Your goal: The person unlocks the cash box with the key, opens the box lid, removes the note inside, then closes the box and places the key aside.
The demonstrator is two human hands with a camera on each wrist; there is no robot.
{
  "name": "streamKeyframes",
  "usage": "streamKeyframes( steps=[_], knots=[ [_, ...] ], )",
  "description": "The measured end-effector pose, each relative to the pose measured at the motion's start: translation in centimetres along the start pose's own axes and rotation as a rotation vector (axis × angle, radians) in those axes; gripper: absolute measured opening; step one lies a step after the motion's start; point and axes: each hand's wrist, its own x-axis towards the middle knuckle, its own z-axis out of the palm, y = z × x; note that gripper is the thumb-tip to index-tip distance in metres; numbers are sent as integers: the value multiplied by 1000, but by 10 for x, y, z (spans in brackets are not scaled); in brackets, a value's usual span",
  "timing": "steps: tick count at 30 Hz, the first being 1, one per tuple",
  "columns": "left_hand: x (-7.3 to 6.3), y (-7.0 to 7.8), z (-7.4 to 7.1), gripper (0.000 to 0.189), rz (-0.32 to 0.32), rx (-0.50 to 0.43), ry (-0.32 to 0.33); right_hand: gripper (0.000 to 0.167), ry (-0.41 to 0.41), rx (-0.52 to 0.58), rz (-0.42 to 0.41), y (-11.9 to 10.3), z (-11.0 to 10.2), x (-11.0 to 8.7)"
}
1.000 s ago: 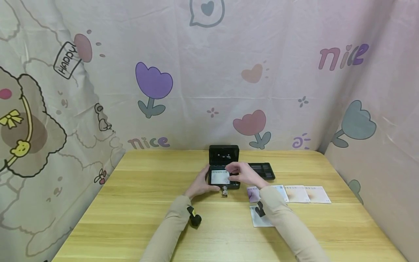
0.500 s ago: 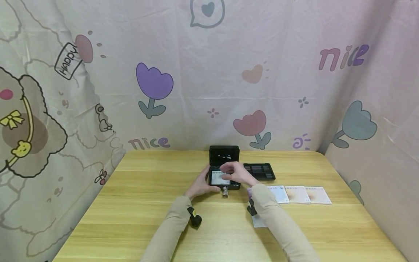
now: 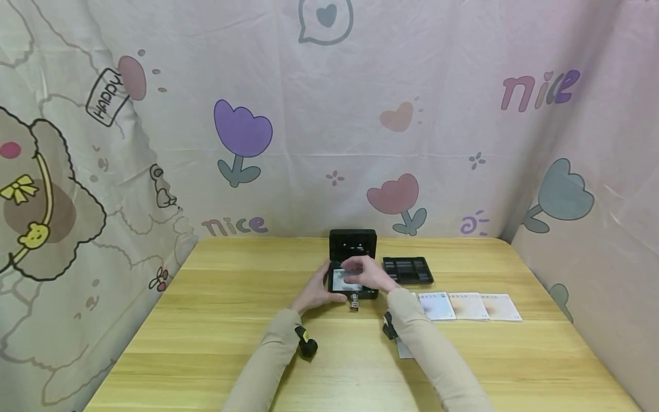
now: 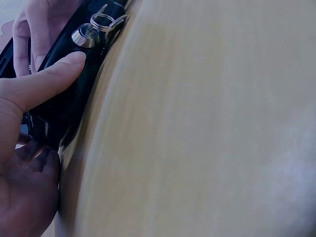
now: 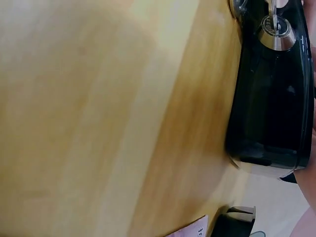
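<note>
In the head view a small black cash box (image 3: 368, 294) stands on the table, its lid (image 3: 352, 244) raised at the back. My left hand (image 3: 314, 289) grips the box's left side; in the left wrist view the thumb (image 4: 52, 81) presses its front, beside the round lock (image 4: 85, 37) with keys (image 4: 102, 22). A pale printed slip, like a banknote (image 3: 338, 280), lies inside the box. Over that slip is my right hand (image 3: 368, 273), fingers bent down into the box. The fingertips' contact is partly hidden. The right wrist view shows the box's front (image 5: 271, 108).
A black compartment tray (image 3: 409, 270) lies right of the box. Several printed slips (image 3: 437, 306) form a row at the right, partly behind the right sleeve. Another slip (image 3: 405, 349) lies nearer, mostly covered. A patterned cloth (image 3: 309, 143) hangs behind the table.
My right hand has shifted left over the slip in the box, uncovering more of the tray and covering more of the near slip. The left hand stays on the box.
</note>
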Motion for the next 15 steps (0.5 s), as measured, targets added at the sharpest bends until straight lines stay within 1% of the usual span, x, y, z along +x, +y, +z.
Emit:
streamKeyframes(
  steps=[3,6,10,15],
  knots=[
    [0,-1,0,119,-6,0,-4,38,-12,-5,12,1,1,0],
    [0,-1,1,119,-6,-10,-7,38,-25,-7,5,1,2,1],
    [0,-3,1,118,10,-31,0,37,-31,-14,-16,3,3,1],
    [2,-3,1,117,36,-57,7,36,-39,-27,-13,4,3,2]
  ],
)
